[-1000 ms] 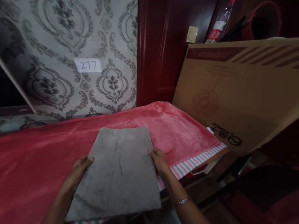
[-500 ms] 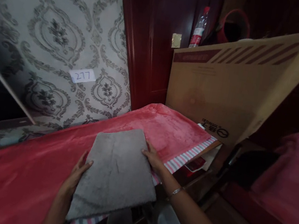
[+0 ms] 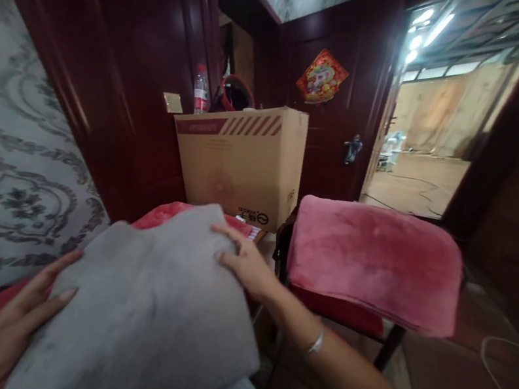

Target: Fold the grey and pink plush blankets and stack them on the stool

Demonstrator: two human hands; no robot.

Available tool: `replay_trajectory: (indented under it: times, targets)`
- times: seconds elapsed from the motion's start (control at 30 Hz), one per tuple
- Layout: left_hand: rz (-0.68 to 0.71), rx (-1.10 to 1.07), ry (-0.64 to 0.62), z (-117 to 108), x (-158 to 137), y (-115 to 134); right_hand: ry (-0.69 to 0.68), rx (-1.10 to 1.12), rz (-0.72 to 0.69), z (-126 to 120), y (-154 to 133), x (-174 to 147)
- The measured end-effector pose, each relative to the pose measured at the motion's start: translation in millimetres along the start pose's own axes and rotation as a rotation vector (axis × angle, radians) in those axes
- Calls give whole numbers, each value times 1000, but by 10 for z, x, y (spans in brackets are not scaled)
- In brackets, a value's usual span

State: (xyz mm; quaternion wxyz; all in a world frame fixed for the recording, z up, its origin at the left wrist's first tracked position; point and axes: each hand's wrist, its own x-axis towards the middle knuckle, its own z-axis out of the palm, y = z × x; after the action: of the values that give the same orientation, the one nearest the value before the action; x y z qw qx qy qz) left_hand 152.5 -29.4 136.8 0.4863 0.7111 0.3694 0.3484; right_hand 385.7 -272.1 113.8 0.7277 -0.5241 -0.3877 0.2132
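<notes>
A flat, folded grey plush cloth fills the lower middle of the head view, raised close to the camera. My left hand grips its left edge, thumb on top and the other fingers partly behind it. On the opposite side, my right hand holds the upper right edge between thumb and fingers. The cloth hides most of the surface covered by a red plush cover.
A folded pink blanket lies on a chair to the right. Behind the covered surface stands a large cardboard box, with a plastic bottle near its top. A dark red door adjoins an open doorway. A pale cable crosses the floor.
My view has swung right, bringing the chair, pink blanket and doorway into sight. Both hands have lifted the grey cloth off the red cover and closer to me.
</notes>
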Motion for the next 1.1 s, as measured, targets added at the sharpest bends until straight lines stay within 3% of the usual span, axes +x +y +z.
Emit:
replay_trajectory:
  times: [0.17, 0.3, 0.43, 0.57, 0.73, 1.1]
  targets:
    - [302, -363, -391, 1302, -158, 1030, 264, -177, -221, -1116, -951, -370]
    - [475, -560, -721, 2296, -150, 1562, 458, -341, -282, -1874, -1511, -704]
    - [482, -631, -884, 3169, -173, 1852, 711, -433, -191, -2402, -1855, -983]
    - [344, -603, -951, 3828, -269, 1853, 826, -408, -88, -2860, -1759, -1114]
    - [118, -438, -921, 4189, -305, 1635, 889, -334, 108, -3246, -1374, -1163]
    - [176, -388, -905, 4197, -281, 1654, 852, -467, 67, -3362, -1308, -1203]
